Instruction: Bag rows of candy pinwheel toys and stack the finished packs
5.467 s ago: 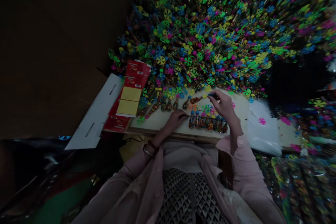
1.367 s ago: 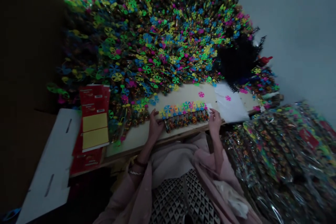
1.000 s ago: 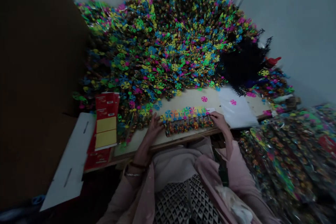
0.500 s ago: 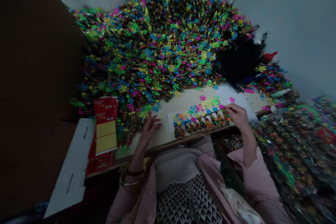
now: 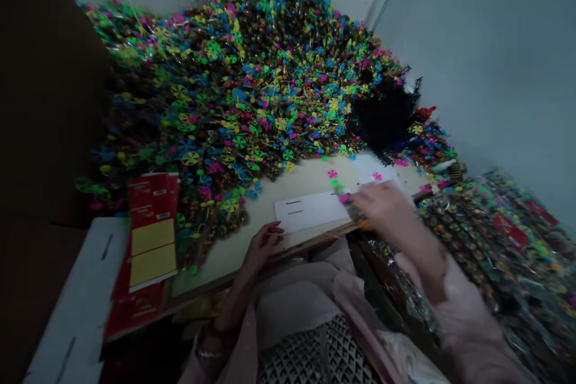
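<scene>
My right hand [image 5: 387,207], blurred by motion, is closed over the right end of a white card [image 5: 306,213]. It holds a row of candy-filled packs with pinwheel tops, mostly hidden behind the hand. A pink cap [image 5: 344,198] and a few orange candies show at its edge. At the card's lower left corner, my left hand [image 5: 263,246] hangs with loosely bent, parted fingers and nothing in them. The card has dark slits and lies flat on the table [image 5: 252,240].
A large heap of pinwheel-topped candy packs [image 5: 252,90] covers the back. Black plastic strips [image 5: 380,117] lie at its right. Red and yellow cards [image 5: 153,243] and white slotted cards [image 5: 81,282] are on the left. Bagged packs [image 5: 499,240] are piled on the right.
The row of candy packs has come off the white card and moved right with my right hand. My left hand has shifted down toward the card's near corner. The view has turned slightly.
</scene>
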The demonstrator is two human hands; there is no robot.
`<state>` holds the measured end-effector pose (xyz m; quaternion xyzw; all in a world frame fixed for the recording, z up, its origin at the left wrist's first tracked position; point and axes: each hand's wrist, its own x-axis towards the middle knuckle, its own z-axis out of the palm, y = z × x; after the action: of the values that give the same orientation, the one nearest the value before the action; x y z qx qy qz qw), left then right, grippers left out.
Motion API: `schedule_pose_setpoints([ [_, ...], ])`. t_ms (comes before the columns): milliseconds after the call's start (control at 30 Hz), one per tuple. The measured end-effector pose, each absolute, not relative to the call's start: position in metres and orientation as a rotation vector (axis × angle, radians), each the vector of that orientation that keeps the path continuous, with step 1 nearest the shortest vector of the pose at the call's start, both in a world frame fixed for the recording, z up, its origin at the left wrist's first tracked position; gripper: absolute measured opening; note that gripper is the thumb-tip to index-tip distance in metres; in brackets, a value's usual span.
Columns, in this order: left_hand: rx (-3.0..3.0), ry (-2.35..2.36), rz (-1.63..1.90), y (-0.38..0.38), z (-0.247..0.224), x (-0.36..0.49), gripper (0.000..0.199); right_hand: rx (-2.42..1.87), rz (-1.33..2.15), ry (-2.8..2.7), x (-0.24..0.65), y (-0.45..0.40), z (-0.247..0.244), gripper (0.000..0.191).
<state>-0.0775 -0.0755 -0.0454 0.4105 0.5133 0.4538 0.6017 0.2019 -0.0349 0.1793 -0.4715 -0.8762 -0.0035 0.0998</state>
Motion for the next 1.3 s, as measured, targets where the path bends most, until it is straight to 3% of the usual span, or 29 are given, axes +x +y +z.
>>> schedule_pose_setpoints([
  [200,0.990,1.392,1.211,-0.076,-0.044,-0.113,0.044,-1.170,-0.034,-2.932,0.058,-0.041,0.060,0.013],
  [333,1.043,1.584,1.254,-0.092,-0.052,-0.129,0.042,-1.233,0.112,-2.926,0.038,-0.022,0.011,0.012],
  [600,1.725,1.628,1.149,-0.102,-0.034,-0.081,0.034,-1.885,0.002,-1.737,0.225,0.011,-0.039,0.035],
  [767,2.269,1.420,0.606,-0.073,-0.041,-0.035,0.056,-1.975,0.053,-1.789,0.281,0.011,-0.078,0.048],
  [900,2.431,1.515,0.375,-0.054,-0.055,-0.044,0.056,-2.008,-0.036,-1.813,0.237,-0.009,-0.086,0.051],
  [1100,2.524,1.620,0.340,-0.053,-0.050,-0.097,0.053,-1.949,0.084,-1.795,0.196,-0.014,-0.077,0.045],
  [1300,2.492,1.688,0.498,-0.017,-0.027,-0.100,0.047,-1.631,0.203,-1.839,0.199,0.084,-0.045,0.038],
])
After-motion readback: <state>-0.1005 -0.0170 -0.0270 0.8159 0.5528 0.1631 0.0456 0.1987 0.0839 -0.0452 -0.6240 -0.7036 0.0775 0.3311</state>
